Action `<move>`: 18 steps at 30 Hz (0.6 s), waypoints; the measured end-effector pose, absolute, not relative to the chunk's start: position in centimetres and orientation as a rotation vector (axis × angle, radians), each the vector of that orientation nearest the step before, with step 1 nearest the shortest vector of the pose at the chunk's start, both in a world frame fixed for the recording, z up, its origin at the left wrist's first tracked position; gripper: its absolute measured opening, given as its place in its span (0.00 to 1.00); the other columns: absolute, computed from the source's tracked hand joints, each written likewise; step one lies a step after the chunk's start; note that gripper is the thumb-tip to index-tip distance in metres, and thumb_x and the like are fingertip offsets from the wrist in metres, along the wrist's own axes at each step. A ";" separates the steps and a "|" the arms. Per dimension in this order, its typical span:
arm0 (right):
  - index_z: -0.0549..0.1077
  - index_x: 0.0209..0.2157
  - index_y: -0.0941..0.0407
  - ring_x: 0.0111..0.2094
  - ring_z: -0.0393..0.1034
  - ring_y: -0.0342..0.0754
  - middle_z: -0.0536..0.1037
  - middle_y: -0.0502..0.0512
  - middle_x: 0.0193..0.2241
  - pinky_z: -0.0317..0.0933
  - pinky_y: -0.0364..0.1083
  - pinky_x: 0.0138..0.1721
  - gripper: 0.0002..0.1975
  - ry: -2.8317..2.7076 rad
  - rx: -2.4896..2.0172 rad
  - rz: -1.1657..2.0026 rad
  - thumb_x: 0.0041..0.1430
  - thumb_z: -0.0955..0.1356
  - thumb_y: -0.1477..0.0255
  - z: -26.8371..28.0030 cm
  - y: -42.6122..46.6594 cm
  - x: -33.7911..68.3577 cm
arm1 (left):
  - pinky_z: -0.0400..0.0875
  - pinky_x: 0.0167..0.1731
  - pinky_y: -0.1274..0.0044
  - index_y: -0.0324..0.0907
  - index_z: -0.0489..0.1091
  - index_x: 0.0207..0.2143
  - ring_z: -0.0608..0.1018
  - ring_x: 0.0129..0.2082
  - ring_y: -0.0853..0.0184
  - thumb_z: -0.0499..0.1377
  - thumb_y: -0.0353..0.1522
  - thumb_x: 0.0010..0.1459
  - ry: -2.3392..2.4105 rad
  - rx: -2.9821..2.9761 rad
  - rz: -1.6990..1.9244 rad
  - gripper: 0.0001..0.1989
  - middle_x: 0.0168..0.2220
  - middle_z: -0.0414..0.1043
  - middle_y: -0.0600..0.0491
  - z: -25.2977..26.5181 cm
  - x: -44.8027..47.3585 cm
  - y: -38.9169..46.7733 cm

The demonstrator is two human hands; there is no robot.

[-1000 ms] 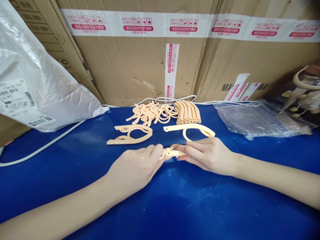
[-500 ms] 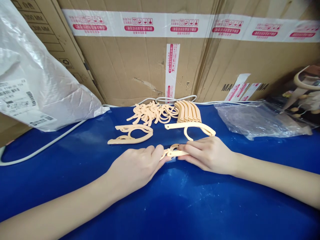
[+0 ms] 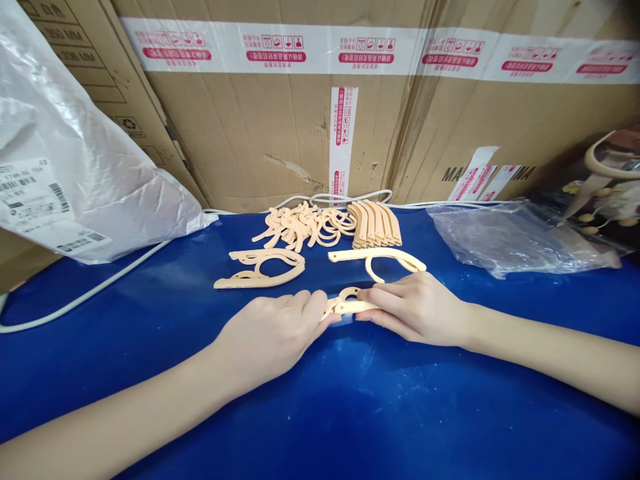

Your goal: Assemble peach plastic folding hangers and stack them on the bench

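My left hand [image 3: 280, 333] is closed, its thumb and fingers pinching one end of a cream plastic folding hanger [image 3: 346, 307]. On the other side, my right hand [image 3: 420, 310] grips the same hanger, so the joint shows in the small gap between my hands. A curved part rises above the joint; the rest is hidden by my fingers. Just behind my right hand lies another hanger [image 3: 370, 255], partly covered by it. A folded hanger [image 3: 250, 283] rests on the blue table [image 3: 350, 413] beyond my left hand.
Loose curved hanger pieces [image 3: 295, 223] lie heaped at the back, beside a neat row of hanger arms [image 3: 375, 223]. Cardboard boxes [image 3: 260, 133] wall off the far edge. A white plastic bag [image 3: 90, 167] stands left, a clear bag [image 3: 520, 240] lies right, and a white cable [image 3: 90, 300] runs along the left.
Both hands keep their hold on the hanger in nearly the same spot. My right fingers have shifted slightly, and more of the curved part above the joint shows.
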State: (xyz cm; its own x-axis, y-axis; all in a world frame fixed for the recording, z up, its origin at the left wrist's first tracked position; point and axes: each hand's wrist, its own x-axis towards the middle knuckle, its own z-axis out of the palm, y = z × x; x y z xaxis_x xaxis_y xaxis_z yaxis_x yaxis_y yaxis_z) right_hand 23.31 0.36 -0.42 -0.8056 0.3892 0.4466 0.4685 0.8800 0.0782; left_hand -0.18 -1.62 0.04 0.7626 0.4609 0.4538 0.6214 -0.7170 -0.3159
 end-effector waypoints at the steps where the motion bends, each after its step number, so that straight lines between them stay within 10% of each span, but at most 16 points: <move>1: 0.70 0.39 0.60 0.20 0.66 0.39 0.76 0.49 0.26 0.53 0.41 0.21 0.15 -2.615 -0.627 -0.261 0.68 0.57 0.66 -0.4 0.4 23.3 | 0.52 0.14 0.77 0.41 0.59 0.26 0.70 0.14 0.70 0.40 0.34 0.68 -0.849 -2.530 -0.501 0.18 0.17 0.63 0.58 0.0 -0.2 -1.5; 18: 0.73 0.37 0.59 0.20 0.67 0.39 0.75 0.47 0.22 0.57 0.41 0.22 0.17 -2.546 -0.614 -0.489 0.68 0.57 0.66 -0.2 0.2 22.9 | 0.53 0.20 0.78 0.42 0.58 0.29 0.68 0.21 0.71 0.41 0.33 0.66 -1.012 -2.887 -0.617 0.14 0.22 0.64 0.58 -0.1 -0.4 -1.2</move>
State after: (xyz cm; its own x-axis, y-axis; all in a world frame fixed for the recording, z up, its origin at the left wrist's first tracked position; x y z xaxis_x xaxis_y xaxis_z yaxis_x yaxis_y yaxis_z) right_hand 22.93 0.21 -0.23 -0.7878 0.3314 0.5192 0.5001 0.8362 0.2251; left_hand -0.37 -1.15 -0.08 0.7115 0.5959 0.3724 0.6039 -0.7895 0.1094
